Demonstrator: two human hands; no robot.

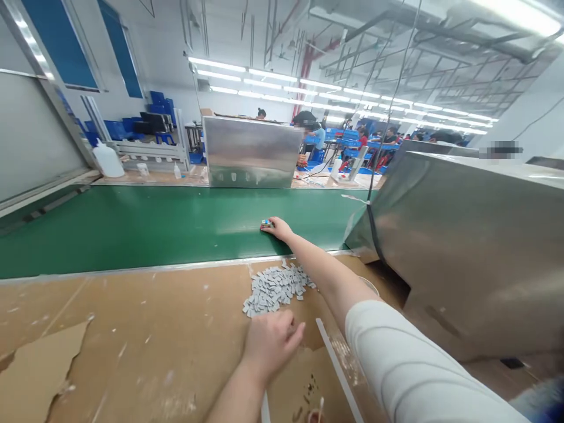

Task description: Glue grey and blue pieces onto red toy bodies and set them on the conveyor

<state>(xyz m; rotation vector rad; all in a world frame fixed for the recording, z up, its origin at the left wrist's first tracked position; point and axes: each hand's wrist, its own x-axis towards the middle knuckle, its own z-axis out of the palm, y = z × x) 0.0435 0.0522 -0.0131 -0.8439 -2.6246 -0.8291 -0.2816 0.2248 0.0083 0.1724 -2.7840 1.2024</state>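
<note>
**Right hand at the belt with one part, left hand waiting by the pile**

Step in hand, as I read it: setting a single piece down on the conveyor. The right hand (278,228) is stretched far forward, arm nearly straight, white sleeve pushed up near the elbow. Its fingertips pinch or rest on a small blue-and-white component (267,223) that sits on the wide green conveyor belt (132,229), close to the belt's near edge. Whether the fingers are clamped on it or already loosening, I cannot tell; the part is too small.

The left hand (271,341) hovers low over the brown cardboard-covered worktop (132,329), fingers curled loosely inward, knuckles up. Nothing visible in it, but the palm faces away, so an enclosed piece can't be ruled out. It's just beside the heap of small flat grey rectangular pieces (275,288), not touching it.

Next move, my guess: let go cleanly without dragging the part, then pull the arm back past the big brushed-steel machine housing (467,235) on the right, which sits close to the forearm's path.
</note>
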